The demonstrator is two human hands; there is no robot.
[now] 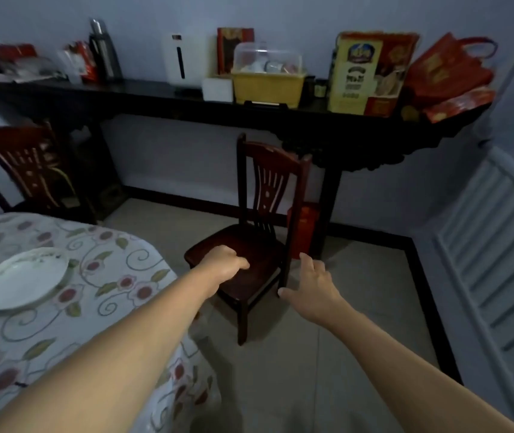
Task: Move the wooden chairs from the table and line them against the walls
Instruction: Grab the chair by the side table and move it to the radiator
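Observation:
A dark wooden chair [268,195] stands on the tiled floor in front of the long console table, its slatted back toward the wall. My left hand [226,264] curls over the front edge of its seat and grips it. My right hand [310,281] hovers with fingers spread beside the chair's right back leg, the thumb touching or nearly touching it. A second wooden chair [27,170] stands at the far left behind the dining table [99,295], which has a floral cloth.
A white plate [21,281] lies on the dining table. The dark console table [187,101] along the far wall carries boxes, a yellow basket, flasks and red bags. A red container [307,226] stands under it. A white slatted panel [492,260] leans at the right.

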